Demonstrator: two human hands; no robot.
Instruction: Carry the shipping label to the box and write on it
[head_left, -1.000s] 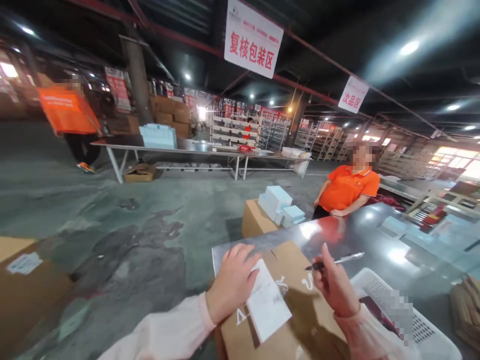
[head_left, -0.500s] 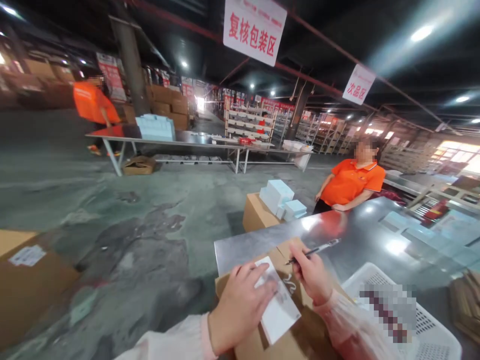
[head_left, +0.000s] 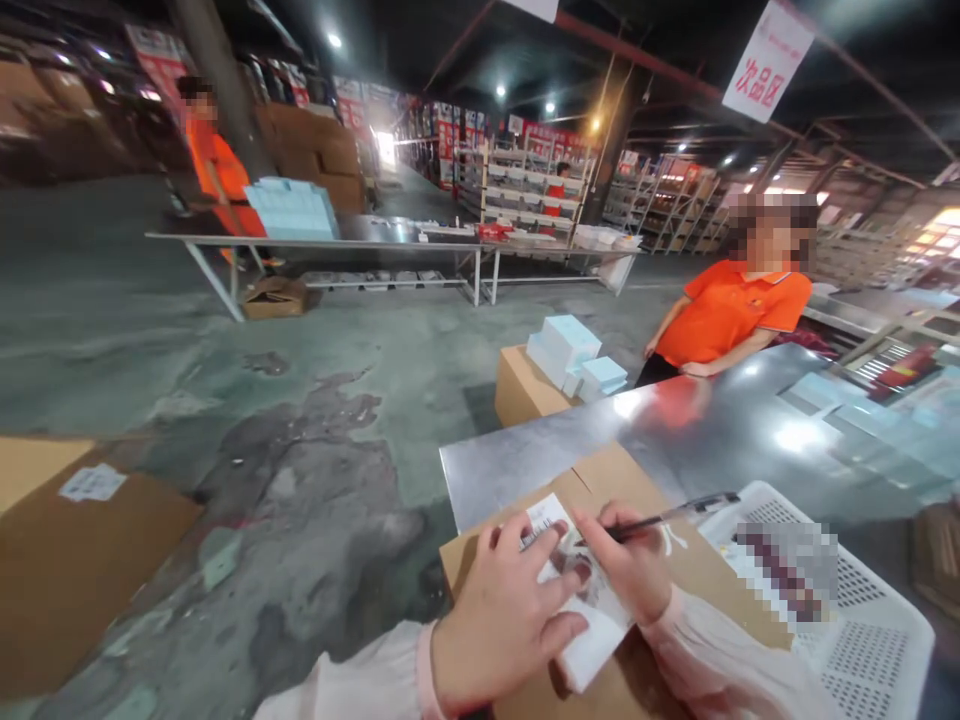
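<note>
Fingers spread, my left hand (head_left: 506, 615) lies across a thin white box (head_left: 589, 655) and presses on it. Printed lines like a barcode show near the box's far end; my fingers cover part of its face. My right hand (head_left: 634, 570) pinches a dark pen with a clear end (head_left: 667, 515). The pen's point is at the white box, close to my left fingertips. Whether it touches the surface I cannot tell. Beneath both hands is a brown cardboard box (head_left: 499, 525) with a white squiggle on its top, partly hidden by my right hand.
A metal table (head_left: 540, 445) extends to the right. On it, a white perforated basket (head_left: 892, 600) stands by my right forearm. Beyond its far edge are pale blue boxes (head_left: 566, 345) on a carton (head_left: 521, 390) and a person in orange (head_left: 750, 315). Another carton (head_left: 97, 580) stands left.
My right hand has brought the pen from above the cardboard to the white box. The fingers of my left hand have spread wider. The camera's view has tilted down.
</note>
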